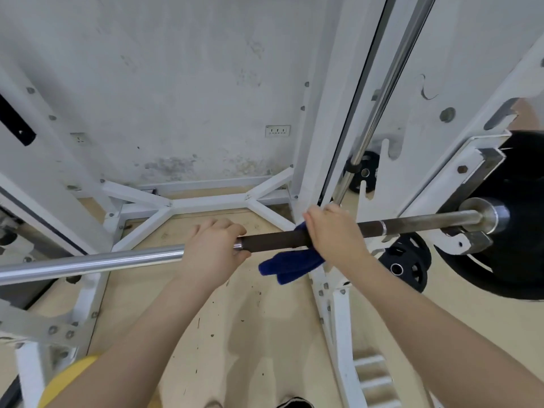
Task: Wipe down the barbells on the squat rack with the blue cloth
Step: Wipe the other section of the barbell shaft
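Your left hand [213, 248] curls round the barbell [276, 241]; your right hand [334, 231] clamps the blue cloth [290, 265] onto it, loose end dangling below your fingers.

Stained white wall [182, 83], scuffed tan floor [235, 304]

White squat rack [319, 119] bolted together over a pale wooden floor [244, 313], barbell [276, 242] lying across the rack, big black plate [521, 213] on its right end, smaller black plates [407, 265] near the rack's base
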